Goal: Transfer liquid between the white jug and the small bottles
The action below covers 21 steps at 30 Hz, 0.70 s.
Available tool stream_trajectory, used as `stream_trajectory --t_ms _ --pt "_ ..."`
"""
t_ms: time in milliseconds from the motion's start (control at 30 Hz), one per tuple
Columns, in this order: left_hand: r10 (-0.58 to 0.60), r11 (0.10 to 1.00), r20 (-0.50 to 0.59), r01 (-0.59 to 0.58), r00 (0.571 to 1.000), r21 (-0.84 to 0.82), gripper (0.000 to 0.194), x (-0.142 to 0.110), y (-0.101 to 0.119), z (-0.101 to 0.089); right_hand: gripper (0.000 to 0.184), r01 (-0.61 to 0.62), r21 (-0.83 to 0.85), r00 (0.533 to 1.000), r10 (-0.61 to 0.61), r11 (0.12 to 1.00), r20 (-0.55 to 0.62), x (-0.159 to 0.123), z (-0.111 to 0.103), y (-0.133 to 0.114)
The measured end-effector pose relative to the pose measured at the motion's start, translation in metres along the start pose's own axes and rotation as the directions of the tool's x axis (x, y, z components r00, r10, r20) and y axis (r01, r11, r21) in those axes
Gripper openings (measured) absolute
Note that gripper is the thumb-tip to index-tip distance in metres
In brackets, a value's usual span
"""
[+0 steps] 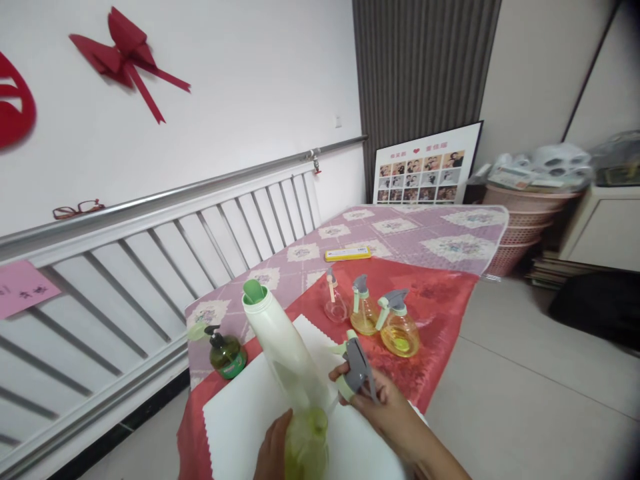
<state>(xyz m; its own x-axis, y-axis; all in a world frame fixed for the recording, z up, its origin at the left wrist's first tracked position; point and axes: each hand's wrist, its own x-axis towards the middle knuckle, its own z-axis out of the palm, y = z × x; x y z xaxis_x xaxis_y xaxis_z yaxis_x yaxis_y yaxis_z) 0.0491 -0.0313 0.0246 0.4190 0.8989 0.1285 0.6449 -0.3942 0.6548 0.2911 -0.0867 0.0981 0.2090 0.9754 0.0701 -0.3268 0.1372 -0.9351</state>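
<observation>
My right hand (377,400) grips a grey and pale green spray head (359,365), raised off to the right of an uncapped bottle. That see-through bottle of yellow-green liquid (306,448) is held by my left hand (274,445), whose fingers show only in part at the bottom edge. Just behind it stands a tall white bottle (283,343) with a green spout (254,291). Three spray bottles are beyond my right hand: a clear pinkish one (336,307), one with yellow liquid (365,322) and a larger yellow one (401,337).
A dark green pump bottle (229,357) stands at the left on red cloth (430,293). White scalloped paper (233,410) lies under the bottles. A yellow box (348,254) rests farther back. A white radiator (165,267) borders the table; stacked pink baskets (520,230) stand behind right.
</observation>
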Motion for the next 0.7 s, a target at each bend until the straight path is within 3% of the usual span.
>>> stream_trajectory --t_ms 100,233,467,700 --pt "-0.028 0.994 0.080 0.036 0.996 -0.108 0.076 0.005 0.012 0.007 0.031 -0.043 -0.130 0.995 0.054 0.991 0.083 -0.006 0.001 -0.006" --pt "0.047 0.981 0.155 -0.016 0.987 -0.195 0.104 0.006 0.016 0.014 0.030 -0.029 -0.157 0.994 0.045 0.987 0.098 -0.011 -0.003 -0.010" --pt "0.065 0.990 0.238 -0.033 0.969 -0.138 0.103 0.006 0.013 0.016 0.030 -0.034 -0.166 0.992 0.054 0.986 0.118 -0.020 -0.015 -0.005" --pt "0.033 0.999 0.274 -0.031 0.961 -0.011 0.098 0.000 0.023 0.017 0.030 -0.104 -0.276 0.990 0.127 0.956 0.068 -0.027 -0.017 -0.009"
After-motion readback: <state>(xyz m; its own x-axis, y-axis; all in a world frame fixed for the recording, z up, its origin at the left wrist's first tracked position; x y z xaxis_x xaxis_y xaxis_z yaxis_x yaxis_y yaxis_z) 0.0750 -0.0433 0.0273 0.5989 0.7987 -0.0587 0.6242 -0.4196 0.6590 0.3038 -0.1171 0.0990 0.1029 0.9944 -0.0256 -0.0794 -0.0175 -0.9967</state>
